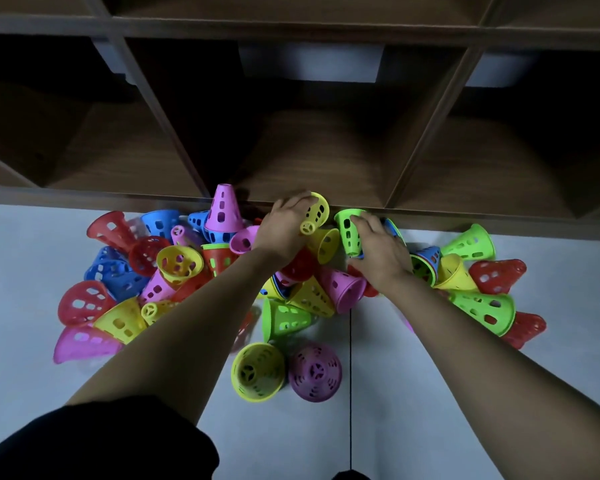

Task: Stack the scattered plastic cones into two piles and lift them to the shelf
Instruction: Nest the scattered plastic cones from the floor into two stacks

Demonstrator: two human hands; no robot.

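Observation:
Several perforated plastic cones in red, blue, yellow, green and pink lie scattered on the pale floor in front of the wooden shelf (312, 161). My left hand (284, 226) grips a yellow cone (317, 213) lying on its side at the far edge of the heap. Just to its right, my right hand (378, 251) closes around a green cone (349, 230) with its wide mouth facing the shelf. A pink cone (223, 209) stands upright on blue ones left of my left hand. Nearest me lie a yellow cone (257, 370) and a purple cone (315, 371).
The shelf has open dark compartments split by slanted wooden dividers (174, 133). Pale bins (310, 65) sit in the row above. A dark floor seam (350, 393) runs toward me. Bare floor (32, 271) lies left and right of the heap.

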